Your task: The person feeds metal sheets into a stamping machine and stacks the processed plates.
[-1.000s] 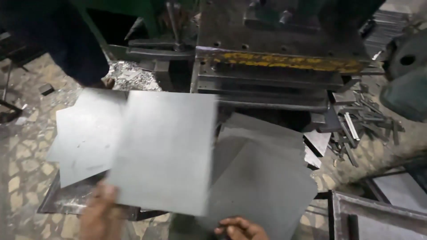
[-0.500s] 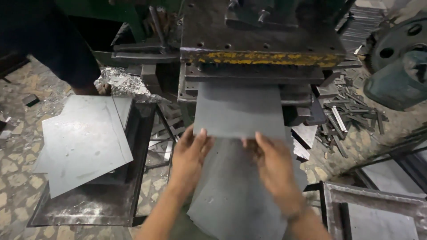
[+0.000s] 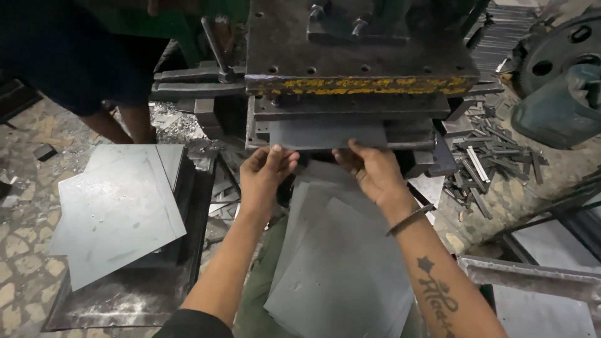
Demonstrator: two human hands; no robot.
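Both hands' grip (image 3: 266,172) on grey sheet (image 3: 328,133)

Sheet stack (image 3: 116,213) on dark tray (image 3: 125,300) at left. Scrap strips (image 3: 494,163) piled right of the press. Flywheel (image 3: 557,44) top right. Another person's legs (image 3: 119,122) upper left.

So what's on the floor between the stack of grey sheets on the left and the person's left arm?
In the head view, a dark metal tray edge and loose metal scraps lie between the sheet stack and the left arm.
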